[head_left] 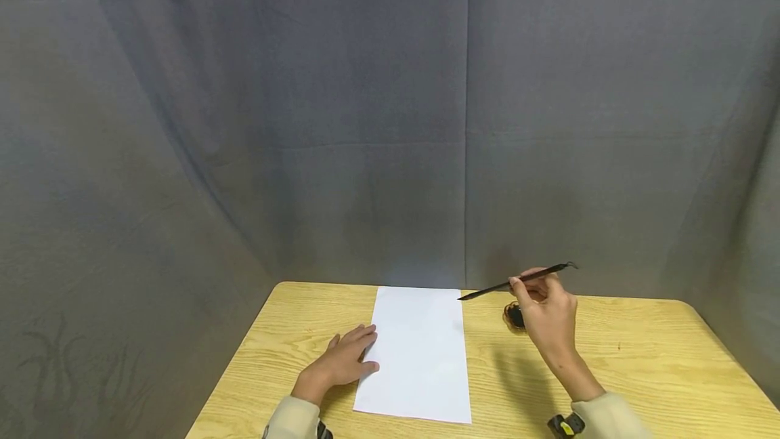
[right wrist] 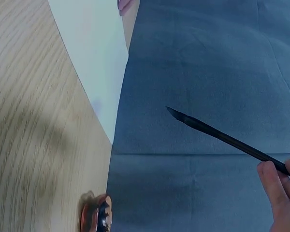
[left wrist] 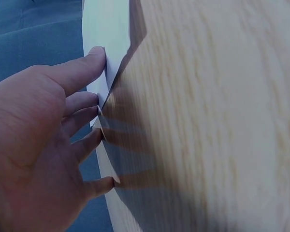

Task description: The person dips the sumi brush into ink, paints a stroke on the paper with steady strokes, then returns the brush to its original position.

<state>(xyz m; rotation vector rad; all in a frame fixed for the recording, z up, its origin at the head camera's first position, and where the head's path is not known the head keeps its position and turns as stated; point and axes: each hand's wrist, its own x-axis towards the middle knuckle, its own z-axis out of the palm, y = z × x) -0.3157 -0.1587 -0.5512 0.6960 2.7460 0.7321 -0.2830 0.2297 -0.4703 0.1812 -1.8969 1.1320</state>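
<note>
A white sheet of paper (head_left: pixel 414 358) lies on the wooden table, blank on its visible face. My left hand (head_left: pixel 344 359) rests at the sheet's left edge, fingers extended; in the left wrist view its thumb and fingertips meet the paper's margin and the tabletop. Between thumb and fingers, my right hand (head_left: pixel 550 317) pinches a dark writing brush (head_left: pixel 487 290), held raised and slanted. The brush's pointed black tip faces left, over the paper's upper right corner in the head view. Below the right hand sits a small brown dish (head_left: pixel 508 318) with black ink, partly covered by the fingers.
The light wooden table (head_left: pixel 658 358) has rounded far corners. Grey cloth (head_left: pixel 365 120) hangs directly behind it and on both sides. The right arm throws a shadow (head_left: pixel 524 378) on the wood beside the paper.
</note>
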